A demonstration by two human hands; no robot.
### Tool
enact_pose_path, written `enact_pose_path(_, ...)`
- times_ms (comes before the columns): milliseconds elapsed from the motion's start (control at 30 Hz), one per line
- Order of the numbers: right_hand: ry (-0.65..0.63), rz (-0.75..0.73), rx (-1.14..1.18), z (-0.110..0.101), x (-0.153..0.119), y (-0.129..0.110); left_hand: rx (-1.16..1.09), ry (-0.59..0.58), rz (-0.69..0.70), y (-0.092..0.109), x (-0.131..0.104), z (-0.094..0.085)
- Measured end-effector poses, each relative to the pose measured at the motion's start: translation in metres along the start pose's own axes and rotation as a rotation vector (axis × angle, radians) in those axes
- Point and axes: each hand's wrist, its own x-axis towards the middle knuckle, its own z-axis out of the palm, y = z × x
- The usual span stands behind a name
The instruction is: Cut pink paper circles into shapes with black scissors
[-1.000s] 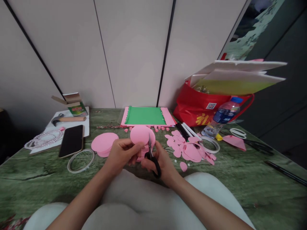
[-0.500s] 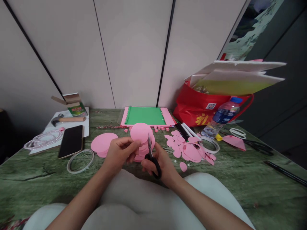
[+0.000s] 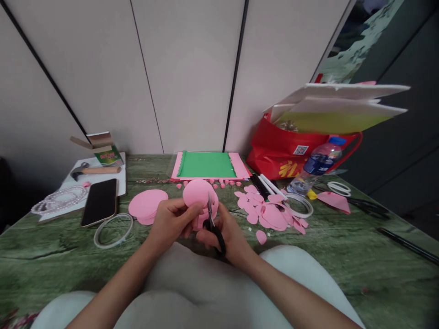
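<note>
A round pink paper disc [image 3: 197, 193] is pinched between the thumb and fingers of my left hand [image 3: 173, 220]. My right hand [image 3: 229, 235] is closed around the black-handled scissors [image 3: 216, 236], whose blades point up against the right side of the disc. Behind the disc, more pink paper shows, partly hidden by both hands. A stack of pink discs [image 3: 148, 204] lies on the table left of my left hand. Small pink petal-shaped pieces [image 3: 253, 203] are heaped to the right of my right hand.
Green paper [image 3: 206, 164] lies on pink sheets at the back. Tape rolls [image 3: 299, 205], pens, a water bottle [image 3: 319, 165] and a red bag [image 3: 270, 153] are on the right. A phone [image 3: 100, 202], a hammer [image 3: 99, 170] and beads [image 3: 61, 199] lie on the left.
The disc and the scissors have moved slightly left and down with my hands. The view has shifted a little. Both hands keep their grips.
</note>
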Motion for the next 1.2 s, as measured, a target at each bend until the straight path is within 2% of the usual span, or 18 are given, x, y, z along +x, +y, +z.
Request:
enact_pose_path(133, 0.014, -0.013, 0.086, -0.0014, 0.0012, 0.0005, -0.045, -0.049, -0.015, -0.0016, 0.0005, -0.0006)
enact_pose_path(300, 0.018, -0.029, 0.065, -0.001, 0.0011, 0.0013, -0.076, -0.053, -0.028, -0.0019, 0.0005, -0.0003)
enact_pose_path(1200, -0.007, -0.056, 0.017, -0.0014, 0.0008, 0.002, -0.064, -0.007, 0.007, -0.0033, 0.0011, -0.0002)
